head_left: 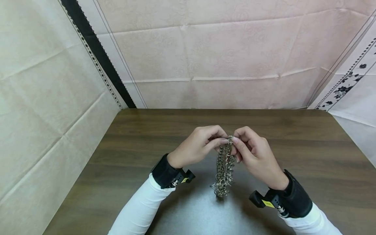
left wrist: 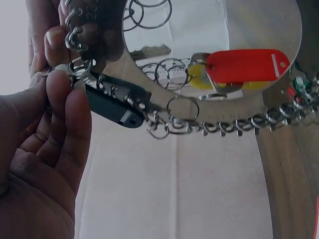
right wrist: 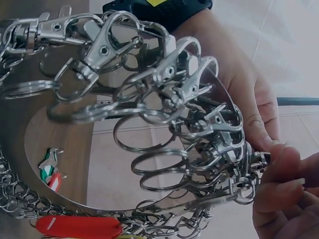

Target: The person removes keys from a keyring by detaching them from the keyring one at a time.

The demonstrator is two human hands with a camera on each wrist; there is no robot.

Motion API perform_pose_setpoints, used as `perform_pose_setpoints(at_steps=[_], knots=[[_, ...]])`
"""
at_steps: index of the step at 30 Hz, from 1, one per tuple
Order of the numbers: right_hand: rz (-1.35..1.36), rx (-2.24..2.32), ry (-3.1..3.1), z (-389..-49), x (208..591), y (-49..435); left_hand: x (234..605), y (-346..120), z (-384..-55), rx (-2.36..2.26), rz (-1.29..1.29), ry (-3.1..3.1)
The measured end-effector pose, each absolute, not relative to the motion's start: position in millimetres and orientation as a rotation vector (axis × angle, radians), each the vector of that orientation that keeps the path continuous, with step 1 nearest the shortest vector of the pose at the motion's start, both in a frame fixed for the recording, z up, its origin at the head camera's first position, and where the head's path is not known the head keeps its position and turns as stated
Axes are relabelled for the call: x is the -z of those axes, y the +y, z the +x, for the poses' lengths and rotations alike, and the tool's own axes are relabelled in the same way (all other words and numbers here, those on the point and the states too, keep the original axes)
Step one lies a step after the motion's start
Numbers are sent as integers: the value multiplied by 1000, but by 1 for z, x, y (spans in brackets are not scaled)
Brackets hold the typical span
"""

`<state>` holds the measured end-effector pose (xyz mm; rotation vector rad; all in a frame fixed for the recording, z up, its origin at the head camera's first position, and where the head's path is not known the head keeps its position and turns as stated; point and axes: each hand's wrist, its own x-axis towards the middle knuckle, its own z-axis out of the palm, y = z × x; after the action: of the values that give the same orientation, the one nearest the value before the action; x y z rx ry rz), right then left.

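In the head view a bundle of metal snap hooks and split rings [head_left: 224, 173] hangs over the table. My left hand [head_left: 199, 145] and right hand [head_left: 255, 153] pinch its top end, fingertips close together. The right wrist view shows silver snap hooks [right wrist: 104, 50] clustered along a loop, many with split rings [right wrist: 159, 162]. A red key tag [right wrist: 77, 225] lies among them. From the left wrist, a dark key tag [left wrist: 114, 102], a red key tag [left wrist: 249, 66] and a row of small rings [left wrist: 234, 127] show beside my left thumb and fingers [left wrist: 70, 107].
The brown wooden table [head_left: 141, 137] lies under both hands. Patterned pale cloth [head_left: 229, 55] hangs behind it and at the sides. Each wrist wears a black strap [head_left: 164, 171] with a small camera.
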<state>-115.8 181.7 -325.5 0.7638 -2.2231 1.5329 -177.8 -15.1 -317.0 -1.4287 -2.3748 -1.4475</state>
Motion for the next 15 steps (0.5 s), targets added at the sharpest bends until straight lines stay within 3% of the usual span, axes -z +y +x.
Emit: perform_pose_setpoints(at_steps=[15], knots=[[791,-1516,-2158,-114,323,183,312,-33,-189,1188,-1314,-2417]])
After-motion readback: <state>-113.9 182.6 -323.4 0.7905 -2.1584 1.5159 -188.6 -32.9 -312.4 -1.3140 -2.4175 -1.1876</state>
